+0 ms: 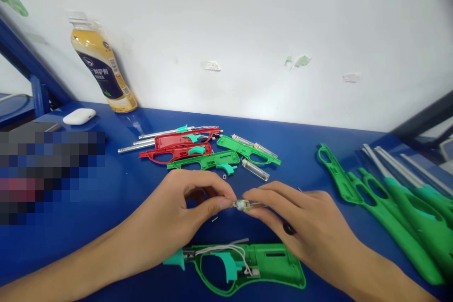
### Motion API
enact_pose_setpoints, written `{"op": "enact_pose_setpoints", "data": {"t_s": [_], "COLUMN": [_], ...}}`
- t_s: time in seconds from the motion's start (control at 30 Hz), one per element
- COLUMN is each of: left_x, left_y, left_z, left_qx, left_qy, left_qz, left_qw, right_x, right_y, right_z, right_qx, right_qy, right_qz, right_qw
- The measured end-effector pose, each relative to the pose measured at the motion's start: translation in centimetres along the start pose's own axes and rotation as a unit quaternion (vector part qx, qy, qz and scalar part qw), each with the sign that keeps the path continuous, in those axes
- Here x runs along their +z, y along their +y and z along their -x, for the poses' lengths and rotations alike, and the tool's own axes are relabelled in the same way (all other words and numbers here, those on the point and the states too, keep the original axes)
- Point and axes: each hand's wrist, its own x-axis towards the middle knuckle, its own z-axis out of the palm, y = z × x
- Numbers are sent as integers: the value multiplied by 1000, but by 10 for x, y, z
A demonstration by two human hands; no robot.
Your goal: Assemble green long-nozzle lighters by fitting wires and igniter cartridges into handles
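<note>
My right hand (293, 222) holds a small clear fuel tank (244, 205) by its body, level above the blue table. At the tank's left end, my left hand (191, 210) pinches with thumb and forefinger; what lies between those fingertips is too small to make out. Below both hands lies an open green lighter shell (278, 264) with a teal trigger (228, 266), white wires (215, 248) and a metal rod end inside. A small screw (214, 219) rests on the table between the hands and the shell.
Red shell halves (177, 152), green halves (205, 161), clear tanks (255, 170) and metal tubes (136, 148) lie behind the hands. Green lighters (414, 217) are piled at the right. A yellow bottle (102, 71) and white case (79, 116) stand back left, near a blurred-out area.
</note>
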Motion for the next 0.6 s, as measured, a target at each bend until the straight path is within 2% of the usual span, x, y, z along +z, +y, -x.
{"op": "enact_pose_setpoints", "data": {"t_s": [0.6], "left_x": [1], "left_y": [2], "left_z": [-3], "left_qx": [5], "left_qy": [-3], "left_qz": [37], "left_qw": [999], "right_x": [-1], "right_y": [1], "right_z": [1], "right_qx": [-4], "right_qy": [-10], "right_qz": [-27], "right_qw": [1000]}}
